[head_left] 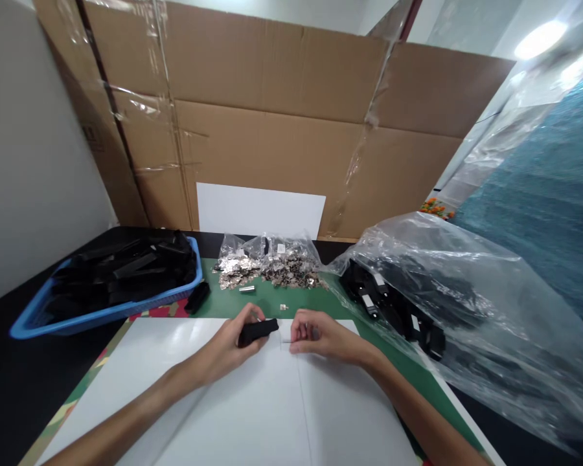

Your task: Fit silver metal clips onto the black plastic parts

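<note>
My left hand (245, 336) is closed around a small black plastic housing (258, 331), held over the white sheet with its end pointing right. Just to the right of it, my right hand (315, 335) is pinched; a small pale piece (286, 338) shows at its fingertips, too small to name. The two hands are a short gap apart. Beyond them on the green mat lie a tiny metal piece (284, 307) and a short silvery cylinder (247, 289). Behind these are piles of small shiny metal pieces (291, 266) in clear plastic bags.
A blue basket (126, 310) full of black housings stands at the left, with one loose black housing (197, 297) beside it. At the right, a large clear plastic bag (505, 310) holds black parts with pale labels (368, 301). A cardboard wall (272, 142) closes off the back.
</note>
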Available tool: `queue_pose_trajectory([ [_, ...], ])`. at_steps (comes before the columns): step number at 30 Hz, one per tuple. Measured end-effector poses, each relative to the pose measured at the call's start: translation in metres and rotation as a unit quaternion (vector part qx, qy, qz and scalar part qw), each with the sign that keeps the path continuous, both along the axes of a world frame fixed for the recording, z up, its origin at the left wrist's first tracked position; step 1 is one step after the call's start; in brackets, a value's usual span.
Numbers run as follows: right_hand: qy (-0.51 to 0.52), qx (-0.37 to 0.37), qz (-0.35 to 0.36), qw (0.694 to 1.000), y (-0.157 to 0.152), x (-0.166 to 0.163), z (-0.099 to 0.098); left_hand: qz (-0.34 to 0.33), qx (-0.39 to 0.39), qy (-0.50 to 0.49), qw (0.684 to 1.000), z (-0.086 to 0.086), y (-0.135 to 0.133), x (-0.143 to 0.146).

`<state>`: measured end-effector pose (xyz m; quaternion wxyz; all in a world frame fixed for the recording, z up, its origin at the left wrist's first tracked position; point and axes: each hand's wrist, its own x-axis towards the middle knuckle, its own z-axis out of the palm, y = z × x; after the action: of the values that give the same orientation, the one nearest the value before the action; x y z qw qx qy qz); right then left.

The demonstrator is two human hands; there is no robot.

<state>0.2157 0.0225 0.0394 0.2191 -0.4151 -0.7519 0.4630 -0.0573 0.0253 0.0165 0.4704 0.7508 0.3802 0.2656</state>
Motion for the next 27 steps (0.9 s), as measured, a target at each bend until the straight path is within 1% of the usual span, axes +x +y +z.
queue_pose_trajectory([
  [4, -0.004, -0.016, 0.003, 1.000, -0.003, -0.003, -0.001, 0.001, -0.015, -0.010, 1.000, -0.002, 0.001, 0.000],
  [8, -0.010, 0.035, 0.006, 0.999, -0.007, -0.009, -0.004, -0.005, -0.015, -0.011, 1.000, 0.000, 0.002, 0.000],
  [10, 0.007, 0.038, 0.008, 0.999, -0.004, -0.008, -0.006, -0.008, -0.011, -0.007, 1.000, 0.002, 0.003, 0.000],
  [12, 0.051, 0.005, -0.009, 0.999, 0.001, -0.002, -0.009, -0.008, -0.008, 0.000, 1.000, 0.004, 0.002, 0.001],
  [13, 0.075, -0.007, -0.029, 0.997, 0.004, 0.001, -0.010, -0.006, -0.006, 0.005, 1.000, 0.005, 0.002, 0.001],
  [15, 0.110, -0.006, -0.074, 0.991, 0.009, 0.006, -0.013, -0.002, -0.008, 0.014, 1.000, 0.006, 0.001, 0.001],
  [17, 0.123, 0.020, -0.102, 0.987, 0.010, 0.004, -0.014, -0.002, -0.016, 0.017, 1.000, 0.008, 0.000, 0.001],
  [19, 0.122, 0.050, -0.111, 0.985, 0.005, -0.004, -0.013, -0.011, -0.017, 0.018, 1.000, 0.012, -0.002, 0.002],
  [23, 0.106, 0.084, -0.086, 0.987, -0.013, -0.027, -0.009, -0.030, 0.000, 0.024, 0.999, 0.017, -0.002, 0.002],
  [27, 0.090, 0.129, -0.071, 0.985, -0.021, -0.034, -0.016, -0.039, 0.002, 0.022, 0.999, 0.012, 0.000, 0.001],
])
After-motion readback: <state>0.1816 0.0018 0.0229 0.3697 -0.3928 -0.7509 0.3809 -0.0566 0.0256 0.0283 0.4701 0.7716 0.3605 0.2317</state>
